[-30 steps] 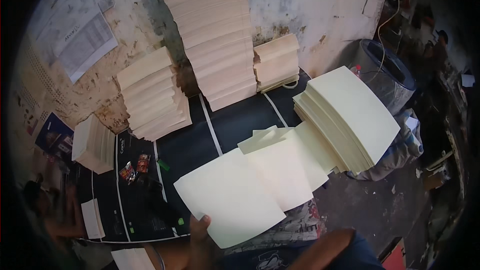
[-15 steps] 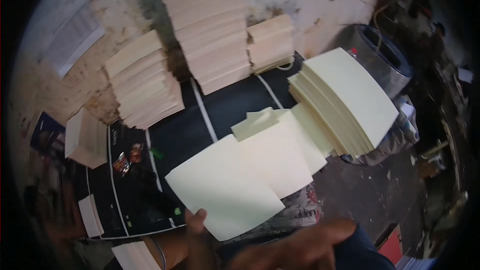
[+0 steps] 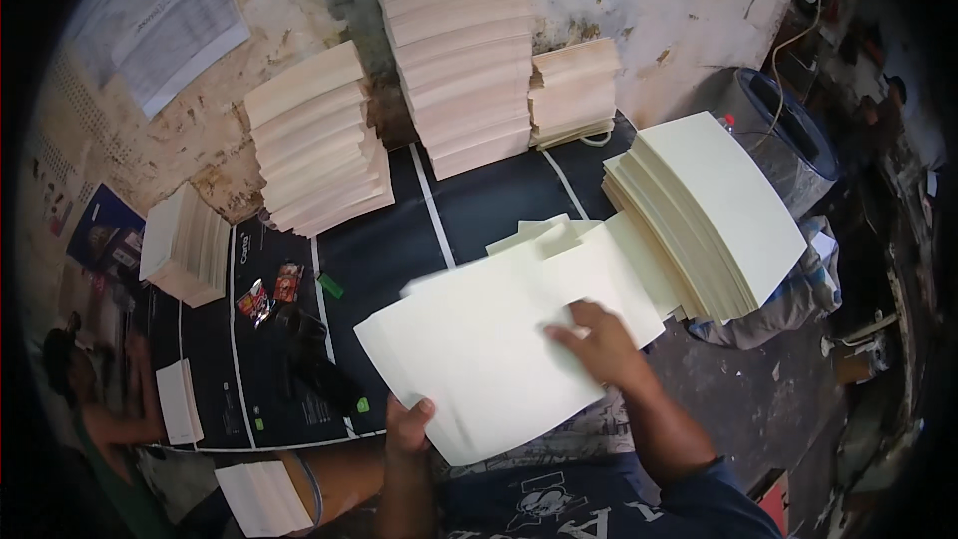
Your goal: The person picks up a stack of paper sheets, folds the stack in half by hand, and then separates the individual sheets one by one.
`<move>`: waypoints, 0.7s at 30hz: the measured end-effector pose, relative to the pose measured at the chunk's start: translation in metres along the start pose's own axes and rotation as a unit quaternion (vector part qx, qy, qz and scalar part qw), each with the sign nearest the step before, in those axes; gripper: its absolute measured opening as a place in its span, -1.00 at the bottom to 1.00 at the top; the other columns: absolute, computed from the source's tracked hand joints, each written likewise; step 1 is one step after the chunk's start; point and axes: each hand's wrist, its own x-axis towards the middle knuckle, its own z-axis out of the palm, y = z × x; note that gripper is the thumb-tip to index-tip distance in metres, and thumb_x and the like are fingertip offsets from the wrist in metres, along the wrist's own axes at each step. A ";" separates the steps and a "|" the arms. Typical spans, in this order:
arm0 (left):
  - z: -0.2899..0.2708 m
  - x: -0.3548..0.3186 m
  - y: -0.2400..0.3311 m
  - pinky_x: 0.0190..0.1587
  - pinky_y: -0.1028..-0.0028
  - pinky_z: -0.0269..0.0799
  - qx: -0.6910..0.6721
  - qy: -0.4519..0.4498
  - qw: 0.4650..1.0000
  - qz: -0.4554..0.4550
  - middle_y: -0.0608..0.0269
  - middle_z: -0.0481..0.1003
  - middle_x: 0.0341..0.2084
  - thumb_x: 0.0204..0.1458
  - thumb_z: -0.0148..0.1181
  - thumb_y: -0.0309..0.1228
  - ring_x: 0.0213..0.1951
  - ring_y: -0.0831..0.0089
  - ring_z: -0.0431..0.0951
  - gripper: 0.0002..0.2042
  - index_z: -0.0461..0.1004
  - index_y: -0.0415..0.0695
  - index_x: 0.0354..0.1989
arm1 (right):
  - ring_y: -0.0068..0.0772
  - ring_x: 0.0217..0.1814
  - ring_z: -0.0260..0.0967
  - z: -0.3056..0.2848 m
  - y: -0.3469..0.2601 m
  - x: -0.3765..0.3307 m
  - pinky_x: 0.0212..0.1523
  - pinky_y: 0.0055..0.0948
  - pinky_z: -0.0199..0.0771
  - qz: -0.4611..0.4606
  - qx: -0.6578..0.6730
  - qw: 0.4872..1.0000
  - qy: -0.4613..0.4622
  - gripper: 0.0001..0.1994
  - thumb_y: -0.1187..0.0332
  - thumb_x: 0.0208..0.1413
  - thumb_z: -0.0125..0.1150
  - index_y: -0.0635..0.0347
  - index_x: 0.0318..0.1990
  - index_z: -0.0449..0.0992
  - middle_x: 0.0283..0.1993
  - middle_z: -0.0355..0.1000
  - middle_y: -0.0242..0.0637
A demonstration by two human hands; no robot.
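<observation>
In my left hand [image 3: 407, 425], thumb on top, is the near-left corner of a large pale paper sheet [image 3: 479, 364]. More sheets show just under its left and far edges. My right hand [image 3: 599, 344] is open over the sheet's right part, thumb and fingers stretched out, slightly blurred; whether it presses on the paper is hard to tell. Beyond the sheet, a few loose cream pieces [image 3: 547, 232] overlap on the table. To the right, a tall stack of cream sheets [image 3: 714, 210] rests on further sheets.
Tall paper stacks [image 3: 464, 70] stand against the wall on a black table [image 3: 374, 230] with white lines. Small wrappers [image 3: 287, 281] and a green piece [image 3: 330, 285] lie at left. A person [image 3: 105, 419] sits far left, near a small paper stack [image 3: 261, 499]. A barrel [image 3: 788, 130] stands at right.
My right hand has risen from the lower edge onto the sheet's right side. My left hand still grips the corner, and the sheet lies further over the loose pieces. The view has shifted slightly.
</observation>
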 end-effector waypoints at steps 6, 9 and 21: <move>-0.003 0.000 0.010 0.01 0.24 0.45 -0.022 0.010 1.000 -0.008 0.03 0.47 -0.05 -0.05 0.32 -0.34 -0.03 0.21 0.52 -0.38 0.22 -0.33 0.17 | 0.03 0.24 0.24 -0.025 0.048 0.021 0.20 -0.06 0.22 -0.014 -0.266 0.951 0.158 -0.70 0.20 0.04 0.32 0.28 -0.22 0.58 0.07 0.41 -0.02; -0.005 0.004 -0.005 -0.02 0.24 0.48 -0.009 0.014 1.000 -0.006 0.02 0.46 -0.04 -0.06 0.29 -0.34 -0.05 0.20 0.54 -0.39 0.23 -0.32 0.17 | 0.13 0.31 0.15 -0.004 0.006 0.008 0.31 -0.07 0.11 -0.105 -0.032 0.993 0.050 -0.68 0.15 0.03 0.35 0.29 -0.30 0.64 0.15 0.37 0.03; -0.007 0.007 -0.015 -0.07 0.26 0.52 0.017 0.030 0.999 -0.007 0.00 0.49 -0.10 -0.05 0.31 -0.31 -0.12 0.18 0.57 -0.39 0.25 -0.34 0.15 | 0.20 0.38 0.02 0.005 0.006 0.007 0.32 0.10 -0.02 -0.123 -0.126 0.984 0.017 -0.53 0.02 -0.02 0.36 0.22 -0.08 0.57 0.15 0.34 0.14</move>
